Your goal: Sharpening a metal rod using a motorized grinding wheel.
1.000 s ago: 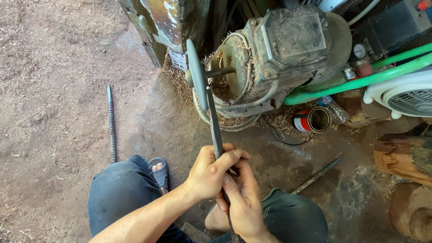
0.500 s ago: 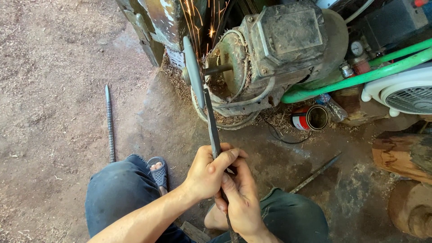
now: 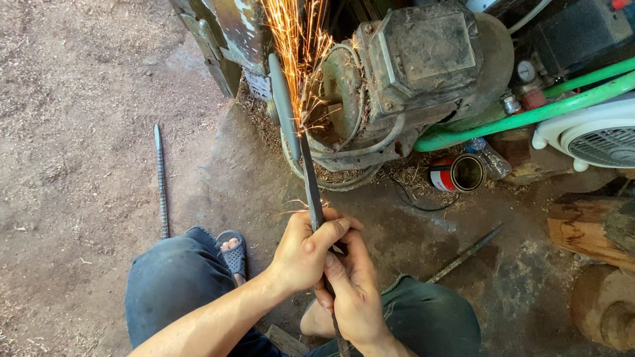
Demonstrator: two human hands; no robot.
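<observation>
Both hands clamped on one long, dark metal blade (image 3: 311, 182), one behind the other along its length. Left hand (image 3: 305, 254) forward, fingers wrapped over the blade from the left, thumb lying along the top. Right hand (image 3: 354, 291) just behind and below it, touching the left, fingers closed round the rear part of the blade, which runs on past the wrist to the bottom edge of the view. From the hands the blade reaches up and slightly left, away from the person, and its far tip meets the edge of a grey grinding wheel (image 3: 283, 106). Orange sparks (image 3: 297, 53) fan upward from the contact point. Wheel sits on the shaft of a worn, grimy electric motor (image 3: 410, 73), cable looped round its base. Person is squatting: dark trousers over both knees, a sandalled foot (image 3: 233, 251) showing beside the left knee. Ground is packed dirt strewn with sawdust. A ribbed steel bar (image 3: 161, 182) lies on the dirt well to the left of the hands. A thin rod (image 3: 466, 254) lies to the right, near the right knee. Open tin can (image 3: 456, 173) on its side below the motor; green pipe (image 3: 529, 112) and a white fan (image 3: 595, 142) further right.
</observation>
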